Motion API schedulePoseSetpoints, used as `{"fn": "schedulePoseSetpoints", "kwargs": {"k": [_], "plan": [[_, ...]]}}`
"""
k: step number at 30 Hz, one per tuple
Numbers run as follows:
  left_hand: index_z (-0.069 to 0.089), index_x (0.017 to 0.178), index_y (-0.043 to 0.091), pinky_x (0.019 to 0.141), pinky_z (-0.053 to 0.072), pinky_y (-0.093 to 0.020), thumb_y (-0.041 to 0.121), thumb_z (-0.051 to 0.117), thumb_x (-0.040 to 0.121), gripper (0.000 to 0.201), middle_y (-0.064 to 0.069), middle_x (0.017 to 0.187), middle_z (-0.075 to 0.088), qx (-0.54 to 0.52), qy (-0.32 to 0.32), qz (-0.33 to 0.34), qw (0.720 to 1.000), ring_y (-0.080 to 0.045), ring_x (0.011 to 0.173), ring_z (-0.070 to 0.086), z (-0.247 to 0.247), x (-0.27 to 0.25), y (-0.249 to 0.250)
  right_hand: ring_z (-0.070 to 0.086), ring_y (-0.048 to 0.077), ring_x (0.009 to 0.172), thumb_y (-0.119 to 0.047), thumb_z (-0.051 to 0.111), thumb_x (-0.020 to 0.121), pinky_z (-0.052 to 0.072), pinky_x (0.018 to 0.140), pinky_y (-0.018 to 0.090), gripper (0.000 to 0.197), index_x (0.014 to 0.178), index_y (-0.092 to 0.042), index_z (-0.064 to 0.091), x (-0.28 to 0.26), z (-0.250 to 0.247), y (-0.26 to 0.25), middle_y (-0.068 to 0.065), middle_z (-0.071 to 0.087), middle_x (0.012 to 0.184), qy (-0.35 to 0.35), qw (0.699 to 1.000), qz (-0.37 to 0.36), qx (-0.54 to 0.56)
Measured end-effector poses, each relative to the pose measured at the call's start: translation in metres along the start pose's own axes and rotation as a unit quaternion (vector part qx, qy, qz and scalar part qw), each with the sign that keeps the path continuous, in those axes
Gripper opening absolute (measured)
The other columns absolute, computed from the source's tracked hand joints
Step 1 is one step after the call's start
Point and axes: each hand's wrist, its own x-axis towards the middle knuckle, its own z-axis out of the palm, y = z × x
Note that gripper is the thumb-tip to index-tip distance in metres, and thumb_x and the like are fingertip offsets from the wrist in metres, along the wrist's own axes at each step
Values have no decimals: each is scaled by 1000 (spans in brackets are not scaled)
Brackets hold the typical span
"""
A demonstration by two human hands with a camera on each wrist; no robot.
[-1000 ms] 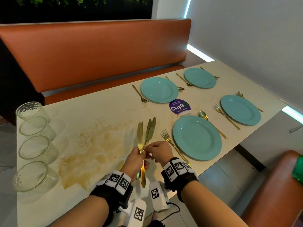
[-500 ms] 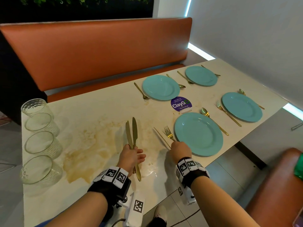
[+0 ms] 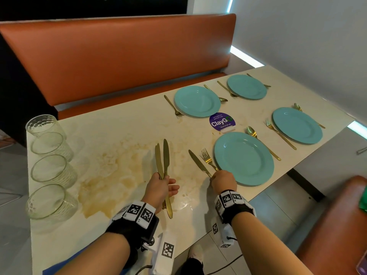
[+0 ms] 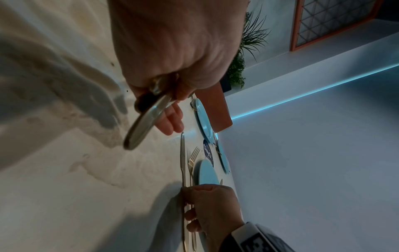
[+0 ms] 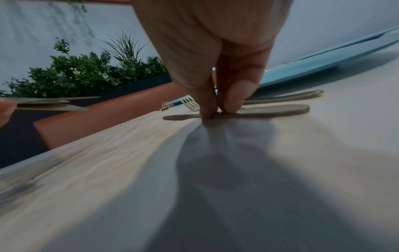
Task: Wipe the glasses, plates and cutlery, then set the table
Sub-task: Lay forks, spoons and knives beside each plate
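Note:
My left hand (image 3: 161,188) grips a bundle of gold knives (image 3: 163,157) by their handles, blades pointing away, just above the stained table; the left wrist view shows one blade (image 4: 143,122) sticking out of the fist. My right hand (image 3: 222,180) pinches the handle of a single gold knife (image 3: 198,162) that lies flat on the table beside a gold fork (image 3: 207,158), left of the nearest teal plate (image 3: 244,157). In the right wrist view thumb and finger press on this knife (image 5: 270,110).
Three more teal plates (image 3: 197,101) (image 3: 247,86) (image 3: 296,125) lie further along with gold forks and spoons beside them. Several clear glasses (image 3: 52,171) line the table's left edge. A purple sign (image 3: 222,122) stands mid-table. An orange bench (image 3: 119,56) runs behind.
My right hand drew one knife out of the bundle, carried it right and laid it beside the fork. My left hand lowered the remaining knives toward the table.

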Motion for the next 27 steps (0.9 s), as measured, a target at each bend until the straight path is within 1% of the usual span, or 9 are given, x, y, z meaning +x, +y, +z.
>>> {"fn": "schedulePoseSetpoints", "kwargs": {"k": [2, 4, 8, 13, 16, 18, 22, 25, 27], "plan": [[45, 97, 9, 72, 54, -34, 12, 35, 102, 12, -9, 87, 57, -6, 0, -5, 1000, -21, 69, 61, 1, 0, 1, 62, 27, 97, -19, 50, 94, 50, 86, 33, 25, 106, -5, 66, 2, 1, 2, 13, 65, 107, 4, 1000, 0, 14], [45, 87, 14, 78, 54, -37, 13, 35, 102, 18, -9, 85, 58, -6, 0, -8, 1000, -21, 68, 61, 1, 1, 1, 62, 27, 97, -18, 50, 94, 50, 85, 33, 24, 105, -5, 67, 3, 2, 3, 13, 66, 106, 8, 1000, 3, 23], [45, 85, 15, 86, 53, -42, 13, 36, 102, 20, -9, 83, 58, -7, -1, -13, 1000, -22, 68, 61, 2, 0, 1, 62, 26, 95, -17, 50, 93, 51, 85, 32, 24, 105, -5, 67, 5, 1, 5, 13, 66, 105, 10, 999, 9, 37], [46, 94, 10, 83, 54, -41, 13, 36, 102, 13, -10, 84, 59, -6, -4, -13, 1000, -22, 70, 62, 3, -1, 1, 62, 27, 95, -15, 51, 93, 51, 86, 33, 23, 106, -5, 68, 10, 1, 10, 13, 66, 105, 7, 998, 22, 50], [44, 102, 6, 72, 55, -34, 12, 36, 102, 10, -10, 87, 57, -7, -5, -8, 1000, -21, 70, 61, 4, -1, 1, 63, 27, 95, -16, 52, 93, 52, 87, 34, 23, 105, -5, 68, 10, 1, 11, 13, 66, 104, 10, 999, 18, 43], [43, 106, 4, 68, 55, -31, 12, 36, 102, 11, -10, 87, 56, -7, -8, -6, 1000, -21, 70, 61, 4, -1, 1, 63, 27, 94, -16, 52, 93, 53, 87, 34, 23, 105, -5, 68, 10, 1, 12, 13, 66, 103, 12, 999, 19, 41], [44, 107, 4, 68, 54, -31, 11, 36, 102, 12, -10, 87, 57, -3, -10, -6, 1000, -21, 69, 61, 5, -1, -1, 63, 27, 92, -17, 53, 93, 52, 85, 33, 23, 104, -5, 68, 11, 2, 13, 13, 67, 102, 13, 999, 19, 40], [44, 107, 4, 68, 54, -31, 12, 36, 102, 12, -11, 88, 57, 0, -12, -4, 1000, -21, 70, 60, 7, -2, -1, 59, 24, 85, -19, 54, 92, 51, 83, 32, 24, 104, -5, 68, 11, 0, 13, 13, 66, 102, 11, 999, 22, 39], [44, 107, 4, 67, 54, -31, 12, 37, 102, 12, -11, 89, 57, -4, -16, -4, 1000, -20, 69, 60, 8, -2, 0, 58, 24, 83, -23, 55, 91, 51, 83, 32, 25, 103, -5, 68, 10, -2, 14, 13, 66, 101, 9, 999, 21, 38]]}}
